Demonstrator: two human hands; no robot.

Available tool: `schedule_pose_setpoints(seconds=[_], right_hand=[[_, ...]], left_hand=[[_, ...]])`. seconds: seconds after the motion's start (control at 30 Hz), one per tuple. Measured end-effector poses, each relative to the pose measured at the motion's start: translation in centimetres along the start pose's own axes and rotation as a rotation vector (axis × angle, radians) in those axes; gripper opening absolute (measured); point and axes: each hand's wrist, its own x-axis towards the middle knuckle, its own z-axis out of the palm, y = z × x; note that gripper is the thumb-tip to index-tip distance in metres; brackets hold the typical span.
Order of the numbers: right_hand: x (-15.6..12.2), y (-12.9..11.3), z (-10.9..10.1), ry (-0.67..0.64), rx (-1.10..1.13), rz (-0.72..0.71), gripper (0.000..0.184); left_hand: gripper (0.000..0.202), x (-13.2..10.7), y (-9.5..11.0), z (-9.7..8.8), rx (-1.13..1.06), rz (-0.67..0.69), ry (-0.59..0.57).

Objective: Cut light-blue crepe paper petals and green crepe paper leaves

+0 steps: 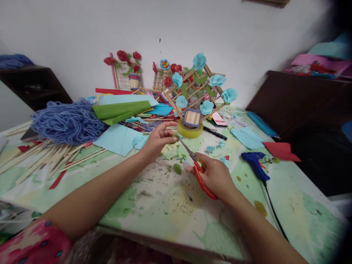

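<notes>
My left hand pinches a small piece of green paper between thumb and fingertips. In my right hand is a pair of scissors with red-orange handles, its blade tips at the green piece. How far the blades are apart is hard to make out. A cut green paper leaf lies on the table below, among tiny green scraps. Just behind my hands, a stick lattice with light blue paper flowers and a small stick basket leans upright at a roll of yellowish tape.
Blue yarn and wooden sticks lie left, near green paper and light blue paper. A blue glue gun with a trailing cord lies right, beside red paper. A black marker sits behind my right hand.
</notes>
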Motion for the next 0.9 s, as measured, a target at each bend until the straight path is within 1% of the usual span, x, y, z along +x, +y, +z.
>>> schedule_pose_setpoints(seconds=[0.13,0.4,0.5,0.67,0.9], right_hand=[[0.02,-0.03,0.06,0.009,0.003,0.001,0.034],[-0.01,-0.08,0.04,-0.004,-0.003,-0.002,0.039],[0.01,0.02,0.11,0.004,-0.006,0.0,0.039],[0.03,0.18,0.22,0.022,-0.02,0.002,0.039],[0.02,0.08,0.2,0.031,-0.026,-0.004,0.038]], left_hand=[[0.044,0.04,0.16,-0.02,0.007,-0.012,0.015],[0.042,0.1,-0.03,-0.17,0.041,0.025,0.032],[0.042,0.07,-0.05,-0.12,0.035,0.038,0.037],[0.041,0.16,-0.22,-0.17,0.025,0.071,0.082],[0.041,0.36,-0.59,-0.37,0.036,0.088,0.093]])
